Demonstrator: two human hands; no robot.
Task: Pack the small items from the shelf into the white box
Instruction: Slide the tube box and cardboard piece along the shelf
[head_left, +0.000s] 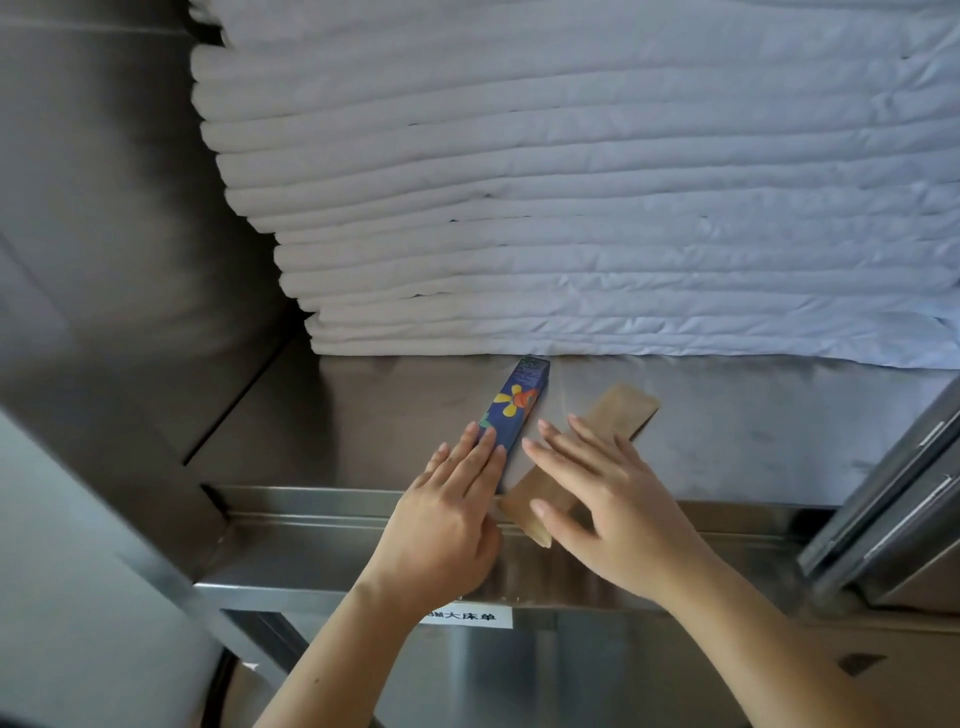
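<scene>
**Both hands on the shelf, nothing packed so far**

Here we are at the steel shelf (727, 431), and two small items lie side by side near its front lip. On the left is a slim blue carton with a flower print (519, 400), running away from the camera until its far end touches the bottom of the stack of folded white sheets (571, 208). Just to its right is a flat brown paper packet (626, 405), angled off to the right, its near end poking out over the shelf's front edge.

The left hand (447, 514) lies flat on the near end of the blue carton with its fingers straight, so there is no closed grip, just contact. The right hand (608, 504) is spread over the middle of the brown packet, fingers straight and fanned, with the thumb down by the packet's near end. It isn't curled round anything either.

Where does the task stand? By my reading, right at the start. Both items sit on the shelf, neither is lifted, and the white box is nowhere in view, so what it holds cannot be told. The work left looks to be picking up both pieces, carrying them over and placing them in the box. A small printed label (467, 617) sits on the shelf's front face below the hands.
</scene>
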